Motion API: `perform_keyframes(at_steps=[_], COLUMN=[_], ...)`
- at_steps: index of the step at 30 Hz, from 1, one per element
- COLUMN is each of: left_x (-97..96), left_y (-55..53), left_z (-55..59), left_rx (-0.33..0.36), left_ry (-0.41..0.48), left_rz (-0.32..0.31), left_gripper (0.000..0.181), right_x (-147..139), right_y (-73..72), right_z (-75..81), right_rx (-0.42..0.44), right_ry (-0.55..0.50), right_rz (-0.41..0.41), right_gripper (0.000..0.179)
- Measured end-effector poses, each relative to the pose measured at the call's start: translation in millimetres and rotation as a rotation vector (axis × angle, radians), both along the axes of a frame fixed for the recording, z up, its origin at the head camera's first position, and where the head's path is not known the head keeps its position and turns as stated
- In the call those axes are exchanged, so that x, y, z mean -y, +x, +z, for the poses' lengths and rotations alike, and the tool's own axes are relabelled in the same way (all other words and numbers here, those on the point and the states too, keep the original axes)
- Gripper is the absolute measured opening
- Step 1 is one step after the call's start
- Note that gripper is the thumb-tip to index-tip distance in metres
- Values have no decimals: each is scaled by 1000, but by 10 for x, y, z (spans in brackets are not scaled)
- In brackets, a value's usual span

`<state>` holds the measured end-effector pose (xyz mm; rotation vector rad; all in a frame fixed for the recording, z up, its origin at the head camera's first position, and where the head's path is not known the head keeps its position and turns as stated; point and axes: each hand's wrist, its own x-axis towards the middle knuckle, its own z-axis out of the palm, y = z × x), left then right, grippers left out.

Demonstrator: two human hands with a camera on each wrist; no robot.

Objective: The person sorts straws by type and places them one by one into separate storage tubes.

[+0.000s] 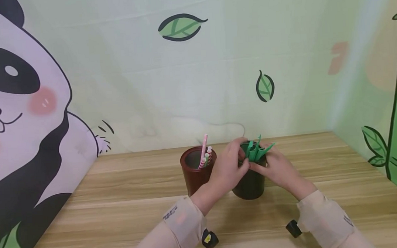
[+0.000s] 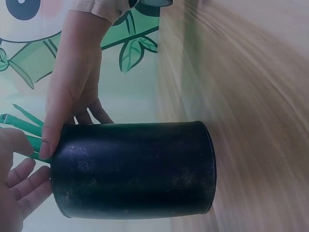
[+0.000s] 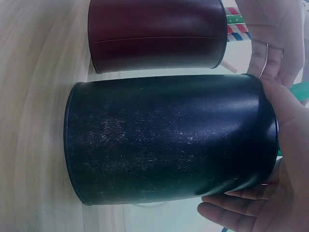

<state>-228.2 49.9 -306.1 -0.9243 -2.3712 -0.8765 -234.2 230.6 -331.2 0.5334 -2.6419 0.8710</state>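
A black cylindrical holder (image 1: 249, 186) stands upright on the wooden table between the two hands. Out of its mouth rises a green thing with several pointed tips (image 1: 254, 153), which looks folded; its lower part is hidden inside. My left hand (image 1: 226, 165) is at the holder's left rim, its thumb and curled fingers pinching the green thing just above the edge. From the other side my right hand (image 1: 282, 170) grips the upper holder: in the right wrist view its thumb lies over the rim and its fingers (image 3: 231, 212) reach round the side.
A dark red holder (image 1: 195, 179) stands just left of the black one, partly behind my left forearm. It holds a pink stick (image 1: 203, 148) and several striped ones. A panda-print backdrop (image 1: 133, 86) rises behind the wooden table (image 1: 131, 178).
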Motion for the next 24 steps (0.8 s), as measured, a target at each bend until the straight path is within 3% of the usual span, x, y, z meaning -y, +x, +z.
perform_keyframes(at_steps=[6, 15, 24], left_x=[2, -13, 233], left_y=[58, 183, 287], left_z=[-19, 9, 50], left_rx=[-31, -143, -346], left_ry=[9, -10, -28], left_rz=[16, 24, 71], left_gripper=[50, 46, 47], right_x=[-19, -162, -243], right_y=[10, -16, -16], right_z=[-18, -12, -18], right_rx=[20, 19, 7], right_ry=[-12, -3, 11], right_rz=[-17, -6, 2], right_gripper=[66, 66, 64])
